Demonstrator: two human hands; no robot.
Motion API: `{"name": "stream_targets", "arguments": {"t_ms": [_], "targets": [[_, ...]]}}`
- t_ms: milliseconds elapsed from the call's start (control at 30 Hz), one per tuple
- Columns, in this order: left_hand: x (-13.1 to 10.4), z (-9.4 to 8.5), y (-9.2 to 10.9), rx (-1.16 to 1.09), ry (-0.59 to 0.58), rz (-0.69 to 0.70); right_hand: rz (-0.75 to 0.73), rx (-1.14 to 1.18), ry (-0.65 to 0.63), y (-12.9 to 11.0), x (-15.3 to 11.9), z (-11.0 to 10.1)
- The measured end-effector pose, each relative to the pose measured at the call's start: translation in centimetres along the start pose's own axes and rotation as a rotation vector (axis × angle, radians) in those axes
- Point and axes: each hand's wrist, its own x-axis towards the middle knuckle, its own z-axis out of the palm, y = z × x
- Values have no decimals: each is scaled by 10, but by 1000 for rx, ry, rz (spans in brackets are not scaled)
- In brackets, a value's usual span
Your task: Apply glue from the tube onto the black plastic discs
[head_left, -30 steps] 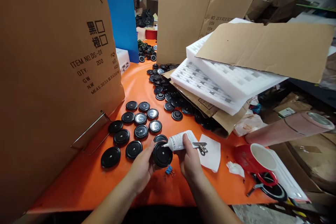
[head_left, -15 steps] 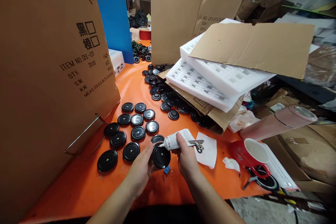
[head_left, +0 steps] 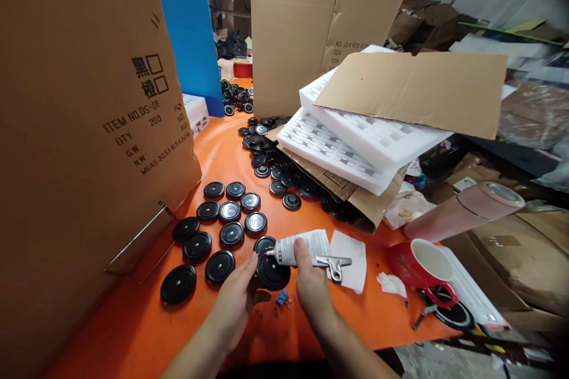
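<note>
Between the thumb and fingers of my left hand (head_left: 235, 302) is a round black disc (head_left: 274, 275), its flat face tipped up toward me. My right hand (head_left: 311, 281) grips a white squeeze tube (head_left: 306, 244) lying sideways, its nozzle pointing left at the disc's upper part. Whether the tip touches the disc I cannot tell. A silver bulldog clip (head_left: 334, 265) is clamped on the tube's tail end. Several like discs (head_left: 231, 234) lie spread on the orange tabletop to the left, one partly hidden behind the held disc.
White foam trays (head_left: 342, 154) and cardboard are stacked over a pile of black discs (head_left: 278, 188). At the right stand a red mug (head_left: 420, 263) and a pink flask (head_left: 462, 211). A tall carton (head_left: 98, 148) walls the left side. A blue binder clip (head_left: 282, 297) lies near my hands.
The tube has turned to lie more level, and its clip now shows more broadside. The disc stays in my left hand, near the nozzle. The whole view has shifted slightly.
</note>
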Motion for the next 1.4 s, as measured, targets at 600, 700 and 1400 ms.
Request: {"name": "stream_targets", "arguments": {"t_ms": [600,700,1400], "targets": [[-2,0,7,-104,-48,-80,-158,41,-48,-12,-10,8],[-3,0,9,-137,-96,-91,-167,27,-108,-11,-4,3],[2,-7,7,-223,-174,-190,-202,-22,-143,-6,2,1]]}}
